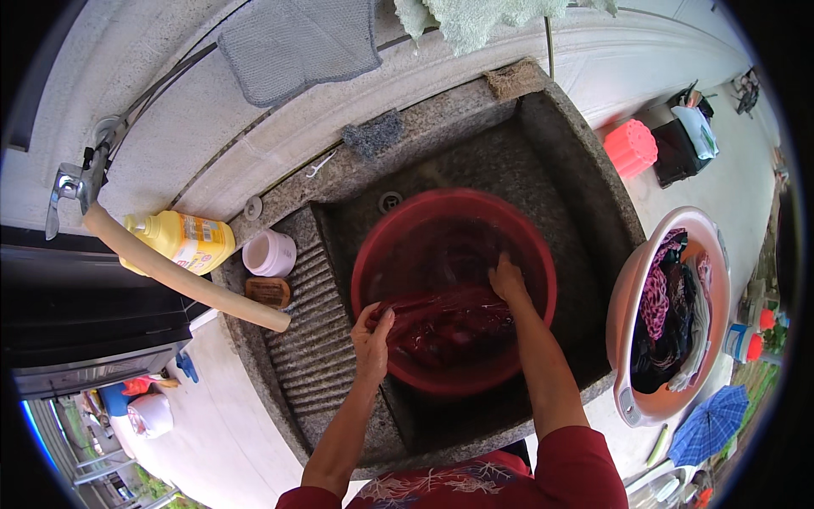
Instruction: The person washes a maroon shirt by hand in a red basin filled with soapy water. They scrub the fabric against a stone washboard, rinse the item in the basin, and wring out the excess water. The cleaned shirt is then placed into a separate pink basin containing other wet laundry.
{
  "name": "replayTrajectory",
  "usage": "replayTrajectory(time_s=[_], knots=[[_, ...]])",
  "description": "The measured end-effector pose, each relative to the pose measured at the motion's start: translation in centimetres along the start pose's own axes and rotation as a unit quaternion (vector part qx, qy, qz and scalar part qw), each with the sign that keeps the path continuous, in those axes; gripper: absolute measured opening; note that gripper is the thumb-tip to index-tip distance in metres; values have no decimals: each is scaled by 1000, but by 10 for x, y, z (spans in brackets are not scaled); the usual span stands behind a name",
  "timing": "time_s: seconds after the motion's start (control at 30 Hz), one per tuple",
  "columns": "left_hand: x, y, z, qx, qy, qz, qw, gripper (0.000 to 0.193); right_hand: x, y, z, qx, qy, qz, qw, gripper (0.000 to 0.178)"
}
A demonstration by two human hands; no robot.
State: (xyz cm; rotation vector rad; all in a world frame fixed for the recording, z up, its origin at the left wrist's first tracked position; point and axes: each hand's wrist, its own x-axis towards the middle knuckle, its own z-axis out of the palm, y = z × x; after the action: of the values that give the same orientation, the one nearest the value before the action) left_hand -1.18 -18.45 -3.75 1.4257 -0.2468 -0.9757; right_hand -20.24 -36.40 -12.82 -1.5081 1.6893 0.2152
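Note:
A red plastic basin (373,246) sits in a stone wash sink (585,187) and holds water and a dark red cloth (445,327). My left hand (371,335) grips the near left end of the cloth at the basin's rim. My right hand (507,280) is in the water on the right side, pressing on the cloth. Both forearms reach in from the lower edge.
A ribbed washboard slope (309,339) lies left of the basin. On the ledge stand a yellow bottle (182,240), a white cup (270,253), a soap bar (268,292). A beige hose (182,278) hangs from a tap (75,182). A pink tub of laundry (627,322) stands right.

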Motion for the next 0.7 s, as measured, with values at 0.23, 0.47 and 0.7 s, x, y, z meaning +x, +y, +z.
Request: replayTrajectory(time_s=[0.23,0.47,0.7], knots=[[-47,43,-3,34,-76,-12,996,20,-84,32,-4,-260,22,-76,962,51],[-87,83,0,166,-229,22,959,20,-124,21,56,42,-149,-338,928,54],[-84,125,-24,181,-176,108,961,20,-154,34,-13,131,-198,-319,917,38]])
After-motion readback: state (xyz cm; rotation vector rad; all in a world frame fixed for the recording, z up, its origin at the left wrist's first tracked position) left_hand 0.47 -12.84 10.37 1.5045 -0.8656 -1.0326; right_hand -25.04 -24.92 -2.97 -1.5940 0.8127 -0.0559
